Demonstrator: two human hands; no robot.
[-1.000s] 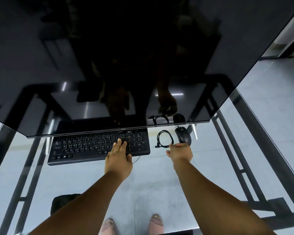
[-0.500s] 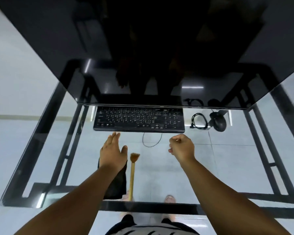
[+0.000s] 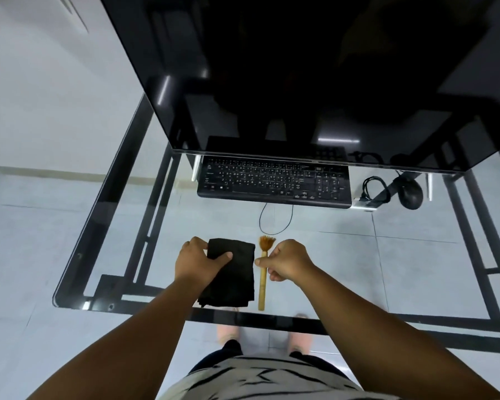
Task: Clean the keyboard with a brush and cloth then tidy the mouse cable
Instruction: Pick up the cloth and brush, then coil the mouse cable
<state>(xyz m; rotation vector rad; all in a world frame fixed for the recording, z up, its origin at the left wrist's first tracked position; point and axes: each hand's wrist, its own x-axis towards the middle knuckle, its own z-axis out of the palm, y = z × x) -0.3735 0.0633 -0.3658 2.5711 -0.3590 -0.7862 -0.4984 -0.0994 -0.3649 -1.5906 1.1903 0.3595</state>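
While the keyboard point(image 3: 273, 183) sits under the monitor point(image 3: 300, 76), the left hand point(image 3: 195, 262) grips the black cloth point(image 3: 233, 277) on the glass desk point(image 3: 358, 255); right hand point(image 3: 289, 259) pinches the brush point(image 3: 262, 280) beside it.

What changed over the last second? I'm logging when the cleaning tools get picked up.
Both hands drew back from the keyboard area. The left hand now grips the black cloth; the right hand pinches the brush. Keyboard, mouse and coiled cable stayed put.

Even light — edges wide-angle warped
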